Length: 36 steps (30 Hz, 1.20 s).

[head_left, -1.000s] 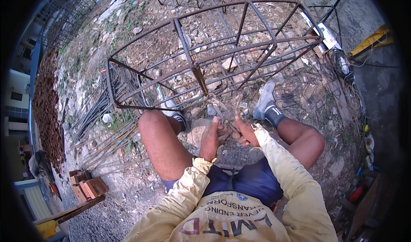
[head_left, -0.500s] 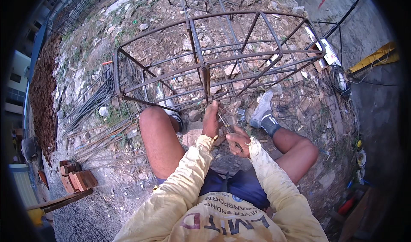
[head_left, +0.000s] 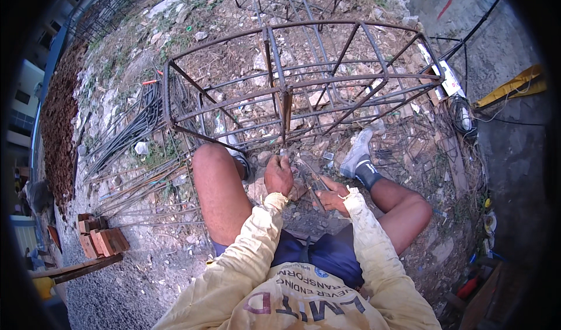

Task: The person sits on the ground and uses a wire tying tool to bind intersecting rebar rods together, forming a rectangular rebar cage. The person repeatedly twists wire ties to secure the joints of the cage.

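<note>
In front of me stands a rusty rebar cage (head_left: 287,90), its long bars joined by square stirrups. My left hand (head_left: 279,176) is closed just below the cage's near middle bar, fingers curled. What it grips, if anything, is too small to make out. To its right, my right hand (head_left: 333,195) is wrapped round a slim dark metal hand tool (head_left: 308,166). The tool's thin end points up and left toward the cage; its exact kind is unclear. The two hands are apart.
Loose rods and wire (head_left: 146,105) lie left of the cage. Red bricks (head_left: 104,241) are stacked by a plank at lower left. Rubble covers the ground. At right are a coiled black cable (head_left: 461,115) and a yellow cloth (head_left: 511,87). My bent legs flank the hands.
My left hand has drawn down and left, away from the cage bar and the tool. My right hand has shifted slightly right with the tool, widening the gap between the hands.
</note>
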Available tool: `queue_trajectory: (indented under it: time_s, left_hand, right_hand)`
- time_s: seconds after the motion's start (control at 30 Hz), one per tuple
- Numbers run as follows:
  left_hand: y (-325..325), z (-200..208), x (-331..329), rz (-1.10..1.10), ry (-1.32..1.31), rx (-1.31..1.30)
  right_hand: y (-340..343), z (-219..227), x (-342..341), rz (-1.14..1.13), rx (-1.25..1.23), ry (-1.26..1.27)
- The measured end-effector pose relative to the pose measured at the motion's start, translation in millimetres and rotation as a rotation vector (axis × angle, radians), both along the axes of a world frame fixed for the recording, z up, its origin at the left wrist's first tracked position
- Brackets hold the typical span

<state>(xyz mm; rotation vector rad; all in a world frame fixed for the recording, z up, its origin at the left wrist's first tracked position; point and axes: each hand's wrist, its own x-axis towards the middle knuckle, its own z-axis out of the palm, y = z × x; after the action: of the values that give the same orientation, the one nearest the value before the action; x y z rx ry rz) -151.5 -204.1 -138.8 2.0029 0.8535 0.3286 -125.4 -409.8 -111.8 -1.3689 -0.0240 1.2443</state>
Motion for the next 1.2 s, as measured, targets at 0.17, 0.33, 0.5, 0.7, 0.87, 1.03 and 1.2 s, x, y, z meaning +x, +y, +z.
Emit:
queue_trajectory:
  time_s: [0.17,0.33,0.5,0.7,0.87,1.03,1.2]
  left_hand:
    - [9,-45,-2,-0.037,-0.032,-0.101]
    - [13,-40,6,0.083,-0.13,-0.878]
    - [22,-28,17,0.31,-0.234,-0.535]
    - [4,-12,25,-0.144,-0.223,-0.454]
    - [-41,51,16,-0.588,-0.037,-0.664]
    - [-52,30,3,-0.38,-0.014,-0.89]
    - [-22,64,-3,-0.044,-0.12,-1.346]
  right_hand:
    - [-18,3,1,0.237,-0.231,-0.13]
    - [-18,19,7,0.165,-0.073,0.024]
    - [-33,1,-6,0.088,-0.033,-0.419]
    - [-45,64,-48,-0.186,-0.085,-1.143]
    - [-43,70,-55,-0.705,0.189,-1.242]
    - [14,121,-22,-0.967,0.555,-1.022]
    - [33,112,-5,-0.983,0.305,-0.872]
